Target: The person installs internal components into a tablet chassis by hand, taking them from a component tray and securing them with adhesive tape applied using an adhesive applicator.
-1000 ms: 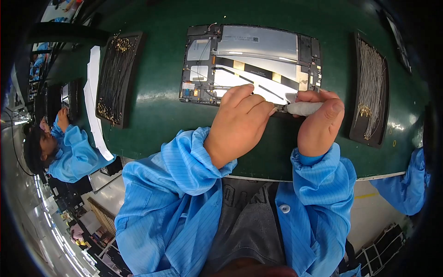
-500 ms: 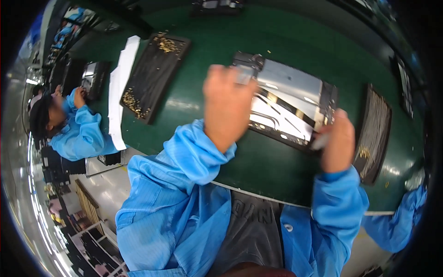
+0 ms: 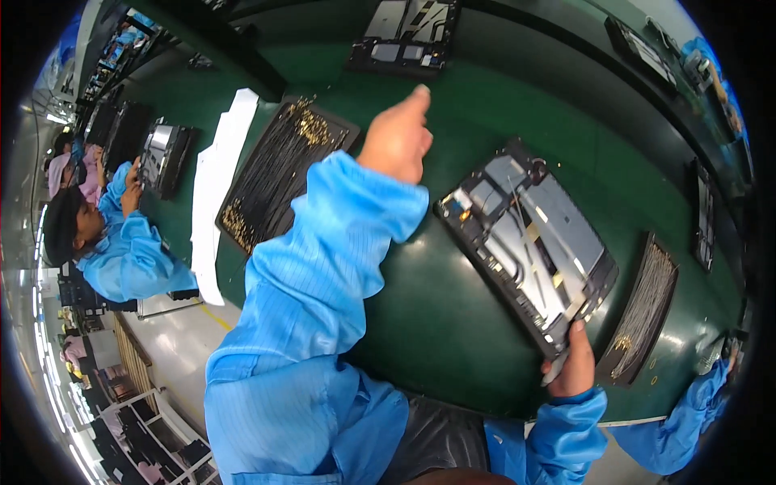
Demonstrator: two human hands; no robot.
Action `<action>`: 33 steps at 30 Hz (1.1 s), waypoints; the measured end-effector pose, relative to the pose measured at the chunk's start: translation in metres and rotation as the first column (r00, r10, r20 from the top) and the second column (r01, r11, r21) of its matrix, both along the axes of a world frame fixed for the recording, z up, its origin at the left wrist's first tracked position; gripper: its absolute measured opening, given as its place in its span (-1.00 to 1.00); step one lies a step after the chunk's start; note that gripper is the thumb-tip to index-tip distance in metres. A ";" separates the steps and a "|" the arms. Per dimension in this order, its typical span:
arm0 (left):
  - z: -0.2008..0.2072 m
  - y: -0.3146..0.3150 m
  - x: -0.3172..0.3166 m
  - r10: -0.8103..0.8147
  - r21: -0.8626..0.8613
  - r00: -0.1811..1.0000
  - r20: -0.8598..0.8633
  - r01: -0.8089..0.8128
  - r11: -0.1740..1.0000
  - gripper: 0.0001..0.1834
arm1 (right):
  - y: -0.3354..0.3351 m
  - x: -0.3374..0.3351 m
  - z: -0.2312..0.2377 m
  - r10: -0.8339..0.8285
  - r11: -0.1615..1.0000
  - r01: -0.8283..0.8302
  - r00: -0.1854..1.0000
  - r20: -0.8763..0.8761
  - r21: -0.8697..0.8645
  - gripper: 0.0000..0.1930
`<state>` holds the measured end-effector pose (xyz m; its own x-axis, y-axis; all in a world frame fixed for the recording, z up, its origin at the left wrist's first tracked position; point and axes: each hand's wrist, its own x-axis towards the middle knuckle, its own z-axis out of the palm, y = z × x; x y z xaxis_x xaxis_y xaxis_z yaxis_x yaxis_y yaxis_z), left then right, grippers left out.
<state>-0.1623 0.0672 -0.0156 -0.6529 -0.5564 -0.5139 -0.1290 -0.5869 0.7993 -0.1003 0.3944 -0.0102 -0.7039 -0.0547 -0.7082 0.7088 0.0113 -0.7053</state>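
An opened tablet-like device (image 3: 529,250), with grey battery-like panels, silvery plates and thin cables showing inside, lies slanted on the green table. At its near right corner my right hand (image 3: 575,368) is closed, thumb on the edge. A small pale piece (image 3: 554,370) pokes out by those fingers; its kind is unclear. My left hand (image 3: 398,139) is off the device, stretched forward with a finger pointing out and nothing visible in it. Beyond it stands a second opened device (image 3: 404,36) at the table's far side.
Dark trays of thin gold-tipped cables lie left (image 3: 279,174) and right (image 3: 645,311). A white sheet (image 3: 222,194) borders the left tray. A dark post (image 3: 218,48) and a rail cross the far side. A co-worker (image 3: 121,250) handles a device at left; another blue sleeve (image 3: 687,420) is at right.
My left hand has left the device and reached forward. The device has turned clockwise into a steeper slant, its near right corner in my right hand. The whole view has shifted.
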 end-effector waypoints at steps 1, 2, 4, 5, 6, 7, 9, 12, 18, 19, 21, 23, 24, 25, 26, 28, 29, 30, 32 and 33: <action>-0.007 -0.007 -0.020 0.108 0.084 0.994 -0.009 -0.107 0.991 -0.27 | 0.006 0.002 -0.006 0.091 0.993 -0.086 0.994 -0.067 0.085 -0.61; -0.010 -0.017 -0.036 0.223 0.150 0.975 -0.004 -0.220 0.964 -0.22 | 0.007 0.003 -0.010 0.104 0.990 -0.095 0.991 -0.083 0.101 -0.60; -0.008 -0.040 -0.051 0.396 0.162 0.918 0.027 -0.395 0.904 -0.34 | 0.006 0.003 -0.012 0.130 0.991 -0.127 0.988 -0.083 0.040 -0.60; -0.010 -0.048 -0.062 0.439 0.158 0.897 0.049 -0.441 0.883 -0.42 | 0.008 0.001 -0.013 0.123 0.991 -0.119 0.990 -0.069 0.056 -0.60; -0.009 -0.060 -0.063 0.501 0.130 0.862 0.079 -0.507 0.852 -0.49 | 0.008 0.001 -0.013 0.165 0.986 -0.163 0.984 -0.066 0.037 -0.59; -0.006 -0.069 -0.058 0.448 0.015 0.892 0.056 -0.449 0.893 -0.54 | 0.007 0.001 -0.013 0.209 0.978 -0.208 0.976 -0.062 0.013 -0.58; -0.012 -0.076 -0.067 0.403 -0.081 0.914 0.049 -0.399 0.913 -0.63 | 0.011 -0.002 -0.008 0.220 0.975 -0.219 0.975 -0.024 0.045 -0.56; -0.011 -0.081 -0.083 0.440 0.005 0.893 0.100 -0.442 0.897 -0.70 | 0.017 -0.003 -0.010 0.186 0.982 -0.186 0.983 0.005 0.033 -0.53; -0.016 -0.096 -0.071 0.604 0.226 0.797 -0.010 -0.587 0.777 -0.78 | 0.004 -0.012 -0.009 0.173 0.985 -0.173 0.985 0.004 -0.011 -0.56; -0.017 -0.096 -0.071 0.616 0.265 0.787 -0.039 -0.586 0.765 -0.80 | 0.004 -0.013 -0.010 0.175 0.984 -0.175 0.985 0.001 -0.013 -0.57; -0.019 -0.096 -0.074 0.586 0.270 0.810 -0.026 -0.559 0.784 -0.79 | 0.005 -0.012 -0.010 0.179 0.984 -0.179 0.984 0.012 -0.008 -0.57; -0.022 -0.092 -0.081 0.511 0.208 0.858 0.049 -0.509 0.835 -0.70 | 0.004 -0.012 -0.012 0.168 0.986 -0.168 0.986 -0.004 -0.012 -0.58; -0.022 -0.089 -0.083 0.500 0.220 0.866 0.026 -0.493 0.842 -0.70 | 0.004 -0.013 -0.013 0.169 0.985 -0.169 0.986 -0.001 -0.024 -0.59; -0.022 -0.086 -0.085 0.445 0.176 0.896 0.012 -0.440 0.881 -0.62 | 0.007 -0.011 -0.013 0.164 0.986 -0.163 0.986 0.016 -0.034 -0.61; -0.024 -0.085 -0.090 0.389 0.124 0.921 0.001 -0.387 0.914 -0.54 | 0.007 -0.015 -0.013 0.152 0.988 -0.152 0.988 -0.007 -0.037 -0.61; -0.024 -0.090 -0.090 0.393 0.121 0.919 0.016 -0.392 0.912 -0.61 | 0.002 -0.012 -0.007 0.101 0.994 -0.100 0.995 0.001 -0.051 -0.62; -0.019 -0.094 -0.081 0.441 0.062 0.889 -0.125 -0.437 0.897 -0.67 | -0.003 -0.013 -0.006 0.091 0.994 -0.091 0.996 -0.004 -0.056 -0.62; -0.010 -0.086 -0.078 0.460 0.020 0.847 -0.267 -0.472 0.881 -0.72 | -0.011 -0.017 -0.003 0.083 0.995 -0.085 0.996 -0.044 -0.061 -0.60; 0.023 -0.071 -0.048 0.146 -0.571 0.958 -0.248 -0.266 0.776 -0.84 | -0.028 -0.030 -0.004 -0.013 1.000 0.014 0.996 -0.086 0.018 -0.58; 0.034 -0.082 -0.033 0.229 -0.376 0.928 -0.295 -0.333 0.865 -0.84 | -0.040 -0.042 0.000 0.026 1.000 -0.025 0.996 -0.079 0.019 -0.56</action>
